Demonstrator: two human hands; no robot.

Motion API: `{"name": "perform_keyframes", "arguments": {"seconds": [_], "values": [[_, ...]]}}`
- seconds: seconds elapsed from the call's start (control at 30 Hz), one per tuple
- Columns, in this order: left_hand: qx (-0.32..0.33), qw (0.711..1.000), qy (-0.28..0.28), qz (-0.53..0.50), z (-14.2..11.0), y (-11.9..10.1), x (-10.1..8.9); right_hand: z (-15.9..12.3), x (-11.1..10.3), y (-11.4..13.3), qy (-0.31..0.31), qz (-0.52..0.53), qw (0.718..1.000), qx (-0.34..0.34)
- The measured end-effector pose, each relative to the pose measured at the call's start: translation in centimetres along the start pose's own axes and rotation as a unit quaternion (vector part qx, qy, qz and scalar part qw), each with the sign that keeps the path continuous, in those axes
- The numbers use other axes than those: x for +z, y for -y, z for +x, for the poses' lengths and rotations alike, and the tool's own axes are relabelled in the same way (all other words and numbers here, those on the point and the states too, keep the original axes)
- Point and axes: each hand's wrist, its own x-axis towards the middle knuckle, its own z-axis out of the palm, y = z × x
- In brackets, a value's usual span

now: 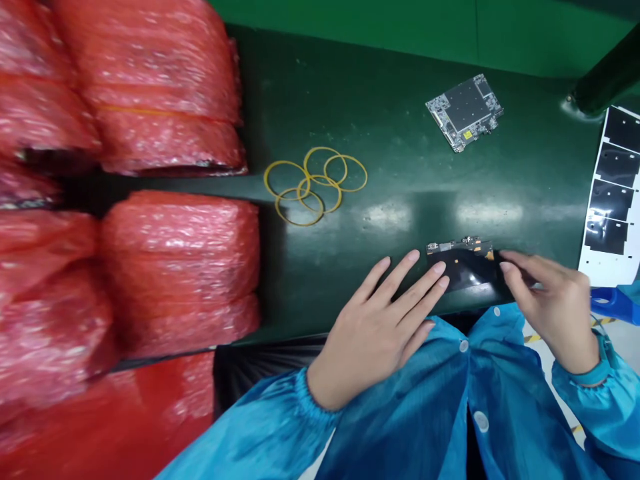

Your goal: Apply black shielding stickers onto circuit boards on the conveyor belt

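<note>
Close to the table's front edge lies a circuit board (457, 245), mostly covered by a glossy black film (470, 270). Only its upper strip of parts shows. My left hand (375, 327) is stretched flat with fingers apart, its fingertips resting at the film's left side. At the right end, my right hand (555, 300) pinches the film's edge between thumb and forefinger. Farther back on the table, a second circuit board (465, 110) with a dark cover and a yellow label lies at a slant.
Red bubble-wrap packages (180, 267) are stacked at the left. Several yellow rubber bands (315, 187) lie overlapping mid-table. A white backing sheet with black films (613, 187) hangs over the right edge, near a blue object (615, 305). A dark post (605, 73) stands at the back right.
</note>
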Motion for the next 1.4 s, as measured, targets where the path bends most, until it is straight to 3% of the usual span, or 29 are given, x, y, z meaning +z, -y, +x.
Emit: {"name": "perform_keyframes", "arguments": {"seconds": [0.1, 0.17, 0.33, 0.4, 0.5, 0.7, 0.83, 0.9, 1.03, 1.2, 1.27, 1.33, 1.4], "values": [[-0.001, 1.000, -0.001, -0.002, 0.0, -0.1, 0.1, -0.1, -1.1, -0.5, -0.039, -0.038, 0.999, -0.003], [-0.001, 1.000, -0.004, -0.004, -0.1, -0.1, 0.2, -0.5, -0.6, -0.2, -0.043, -0.044, 0.997, -0.041], [-0.003, 1.000, -0.019, -0.010, -0.3, 0.1, 0.6, -1.8, 4.5, 2.1, 0.095, -0.122, 0.961, -0.228], [-0.005, 1.000, -0.025, -0.008, -0.5, 0.3, 0.8, -2.2, 5.9, 2.2, 0.133, -0.151, 0.951, -0.236], [-0.006, 1.000, -0.022, -0.006, -0.7, 0.5, 1.0, -2.4, 5.6, 0.9, 0.154, -0.176, 0.949, -0.211], [0.007, 0.999, -0.040, -0.003, -0.3, 0.5, 0.7, -2.6, 3.6, -2.3, 0.090, -0.200, 0.963, -0.155], [-0.004, 0.997, -0.075, -0.004, 1.3, 0.0, 1.1, -2.3, 4.4, -3.3, 0.003, -0.131, 0.980, -0.149], [-0.017, 0.998, -0.065, -0.018, 2.6, 0.1, 1.2, -2.0, 5.2, -3.7, -0.038, -0.075, 0.985, -0.153], [-0.014, 0.997, -0.053, -0.047, 7.7, 2.3, 0.0, -1.7, 7.1, -4.5, -0.102, 0.009, 0.983, -0.151], [-0.049, 0.990, -0.135, -0.003, 20.4, 8.6, -3.8, -1.9, 8.4, -4.6, -0.153, 0.063, 0.970, -0.179], [-0.073, 0.986, -0.148, 0.009, 25.3, 10.0, -4.3, -2.2, 8.0, -4.6, -0.174, 0.080, 0.964, -0.182], [-0.058, 0.987, -0.148, 0.005, 28.6, 9.5, -3.5, -2.5, 6.9, -4.8, -0.198, 0.097, 0.960, -0.175], [-0.004, 0.991, -0.130, -0.013, 30.2, 7.1, -1.4, -2.7, 5.3, -5.8, -0.231, 0.110, 0.955, -0.150]]}}
